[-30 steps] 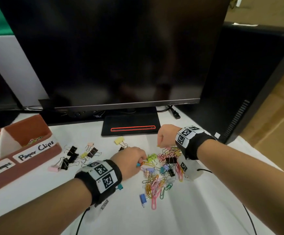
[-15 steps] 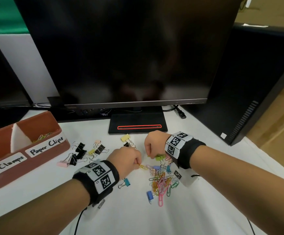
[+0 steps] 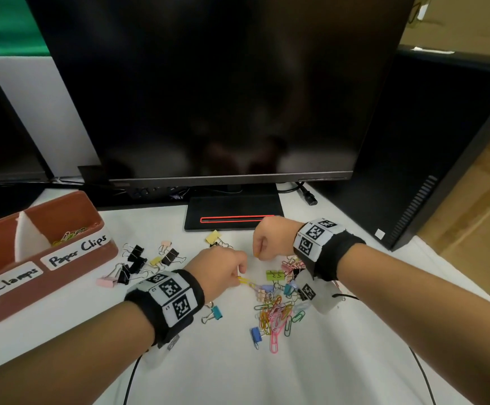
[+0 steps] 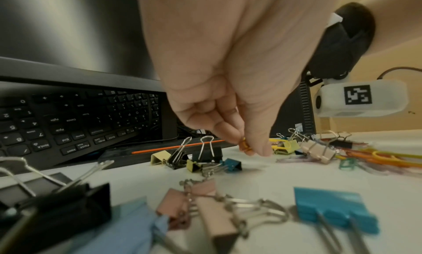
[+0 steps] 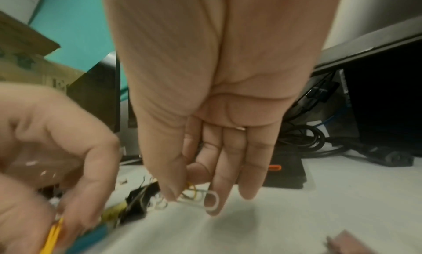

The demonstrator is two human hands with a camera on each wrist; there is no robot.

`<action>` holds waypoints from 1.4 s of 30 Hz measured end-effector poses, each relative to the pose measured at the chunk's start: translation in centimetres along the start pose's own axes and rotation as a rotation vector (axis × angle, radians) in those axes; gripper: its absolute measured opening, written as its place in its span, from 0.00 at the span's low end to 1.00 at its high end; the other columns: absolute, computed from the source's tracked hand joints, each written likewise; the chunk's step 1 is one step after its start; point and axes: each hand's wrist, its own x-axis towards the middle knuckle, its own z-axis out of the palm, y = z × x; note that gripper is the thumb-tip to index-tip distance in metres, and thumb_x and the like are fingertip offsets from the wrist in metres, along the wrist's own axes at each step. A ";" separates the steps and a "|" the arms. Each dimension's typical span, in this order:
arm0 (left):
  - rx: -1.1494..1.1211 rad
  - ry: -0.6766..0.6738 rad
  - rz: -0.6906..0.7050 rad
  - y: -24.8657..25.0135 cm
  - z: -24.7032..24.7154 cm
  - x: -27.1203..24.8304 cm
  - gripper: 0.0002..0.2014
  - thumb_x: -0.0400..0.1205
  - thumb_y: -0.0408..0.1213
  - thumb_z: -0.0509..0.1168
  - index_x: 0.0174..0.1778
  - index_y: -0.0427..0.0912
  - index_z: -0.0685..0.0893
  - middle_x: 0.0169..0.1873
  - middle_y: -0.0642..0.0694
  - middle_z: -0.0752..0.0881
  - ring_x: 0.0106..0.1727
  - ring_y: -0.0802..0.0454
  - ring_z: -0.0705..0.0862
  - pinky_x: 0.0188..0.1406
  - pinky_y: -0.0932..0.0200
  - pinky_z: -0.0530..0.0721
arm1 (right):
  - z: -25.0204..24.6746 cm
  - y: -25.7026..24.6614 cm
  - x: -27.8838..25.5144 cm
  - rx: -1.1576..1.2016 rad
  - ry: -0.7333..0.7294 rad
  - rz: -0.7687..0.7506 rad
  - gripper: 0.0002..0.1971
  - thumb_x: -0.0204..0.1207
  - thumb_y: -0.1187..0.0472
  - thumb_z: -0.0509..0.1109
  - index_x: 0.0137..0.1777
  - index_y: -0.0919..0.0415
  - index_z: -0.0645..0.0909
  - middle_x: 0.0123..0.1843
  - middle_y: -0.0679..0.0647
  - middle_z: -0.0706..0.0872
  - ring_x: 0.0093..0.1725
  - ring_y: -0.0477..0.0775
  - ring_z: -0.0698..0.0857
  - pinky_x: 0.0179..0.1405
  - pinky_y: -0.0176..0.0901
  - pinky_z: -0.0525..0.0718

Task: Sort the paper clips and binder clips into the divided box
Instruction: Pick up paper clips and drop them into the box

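Observation:
My left hand pinches a yellow paper clip at the left edge of the coloured paper clip pile; in the left wrist view the clip sits between thumb and fingertip. Just beyond the pile, my right hand is curled and holds a few paper clips, one white and one yellow, between thumb and fingers. The brown divided box stands at the left; its "Paper Clips" compartment holds several clips. Binder clips lie beside the box.
A green binder clip, a teal one and a blue one lie around the pile. A monitor base and its dark screen stand behind. A black computer tower is at the right. Cables trail from both wrists.
The head view has shifted. My left hand has drawn a yellow clip out of the pile's edge. My right hand has drifted slightly left, nearer the left hand.

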 end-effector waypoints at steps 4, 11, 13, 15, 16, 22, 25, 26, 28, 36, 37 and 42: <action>-0.122 -0.028 0.005 0.3 0.3 -0.1 0.12 0.80 0.38 0.67 0.59 0.48 0.82 0.44 0.53 0.80 0.44 0.56 0.78 0.45 0.66 0.74 | -2.0 0.2 -2.5 0.141 0.071 0.021 0.07 0.73 0.67 0.72 0.50 0.61 0.88 0.37 0.47 0.85 0.32 0.40 0.81 0.28 0.24 0.82; -0.109 -0.089 0.015 2.4 1.1 0.8 0.13 0.79 0.40 0.68 0.59 0.42 0.84 0.51 0.45 0.83 0.44 0.56 0.76 0.46 0.66 0.72 | 0.1 -0.3 -6.5 0.170 -0.087 -0.098 0.10 0.69 0.67 0.76 0.48 0.55 0.89 0.49 0.56 0.88 0.42 0.53 0.89 0.49 0.39 0.85; -0.090 -0.085 -0.007 2.7 1.1 1.1 0.12 0.79 0.40 0.68 0.56 0.42 0.85 0.53 0.43 0.83 0.46 0.52 0.79 0.49 0.63 0.76 | 1.1 -0.6 -7.3 0.122 -0.148 -0.114 0.11 0.70 0.67 0.75 0.52 0.56 0.88 0.44 0.47 0.86 0.37 0.44 0.84 0.44 0.27 0.81; -0.070 -0.091 -0.038 2.7 1.0 1.2 0.11 0.79 0.40 0.68 0.55 0.42 0.86 0.54 0.43 0.82 0.52 0.48 0.82 0.55 0.58 0.79 | 2.2 -0.8 -7.8 0.073 -0.193 -0.133 0.14 0.71 0.67 0.74 0.56 0.58 0.87 0.43 0.44 0.84 0.33 0.39 0.78 0.39 0.19 0.76; -0.064 -0.092 -0.052 2.6 1.1 1.2 0.11 0.79 0.40 0.68 0.55 0.42 0.86 0.54 0.43 0.82 0.54 0.47 0.83 0.56 0.57 0.79 | 2.6 -0.8 -7.9 0.072 -0.205 -0.149 0.14 0.71 0.68 0.74 0.57 0.59 0.87 0.45 0.48 0.86 0.33 0.38 0.76 0.37 0.18 0.74; -0.067 -0.070 -0.131 1.5 0.9 0.6 0.09 0.81 0.39 0.64 0.53 0.42 0.85 0.44 0.47 0.82 0.47 0.50 0.82 0.48 0.61 0.79 | 4.1 -0.6 -7.2 0.014 -0.187 -0.201 0.15 0.70 0.67 0.74 0.57 0.61 0.86 0.53 0.56 0.88 0.43 0.44 0.77 0.38 0.30 0.72; -0.113 -0.045 -0.156 1.2 0.7 0.2 0.10 0.80 0.38 0.65 0.56 0.45 0.84 0.42 0.53 0.79 0.43 0.56 0.77 0.43 0.66 0.74 | 4.3 -0.3 -6.8 0.007 -0.155 -0.191 0.15 0.70 0.66 0.74 0.58 0.60 0.86 0.53 0.56 0.88 0.44 0.45 0.77 0.45 0.34 0.73; -0.141 -0.032 -0.166 1.2 0.7 0.1 0.10 0.80 0.40 0.66 0.57 0.45 0.83 0.41 0.54 0.79 0.42 0.57 0.77 0.41 0.68 0.73 | 4.4 -0.2 -6.7 0.008 -0.150 -0.186 0.15 0.70 0.65 0.74 0.58 0.60 0.86 0.53 0.55 0.88 0.44 0.44 0.77 0.45 0.34 0.72; -0.203 -0.020 -0.179 1.5 0.9 0.1 0.13 0.79 0.43 0.68 0.58 0.46 0.83 0.41 0.53 0.80 0.41 0.58 0.77 0.36 0.69 0.72 | 4.5 -0.1 -6.6 0.005 -0.144 -0.180 0.13 0.71 0.64 0.74 0.55 0.59 0.87 0.52 0.54 0.88 0.44 0.44 0.77 0.45 0.35 0.73; -0.116 -0.076 -0.178 2.3 1.0 1.0 0.11 0.80 0.38 0.66 0.56 0.40 0.85 0.54 0.43 0.86 0.56 0.47 0.84 0.55 0.59 0.79 | 3.7 0.5 -6.6 0.042 -0.056 -0.138 0.08 0.73 0.60 0.74 0.49 0.61 0.89 0.50 0.54 0.88 0.44 0.45 0.78 0.45 0.35 0.75; -0.097 -0.083 -0.178 2.2 0.9 1.0 0.11 0.80 0.38 0.66 0.57 0.40 0.85 0.54 0.43 0.86 0.56 0.46 0.84 0.57 0.58 0.80 | 3.4 0.5 -6.6 0.049 -0.048 -0.132 0.08 0.73 0.59 0.74 0.49 0.61 0.89 0.51 0.53 0.88 0.44 0.45 0.79 0.48 0.36 0.77; -0.037 -0.088 -0.155 1.6 1.1 0.6 0.11 0.81 0.38 0.65 0.57 0.40 0.83 0.51 0.45 0.78 0.57 0.46 0.81 0.59 0.57 0.78 | 2.0 0.3 -6.6 0.075 0.019 -0.113 0.08 0.72 0.56 0.75 0.48 0.57 0.90 0.50 0.47 0.90 0.43 0.40 0.78 0.45 0.31 0.75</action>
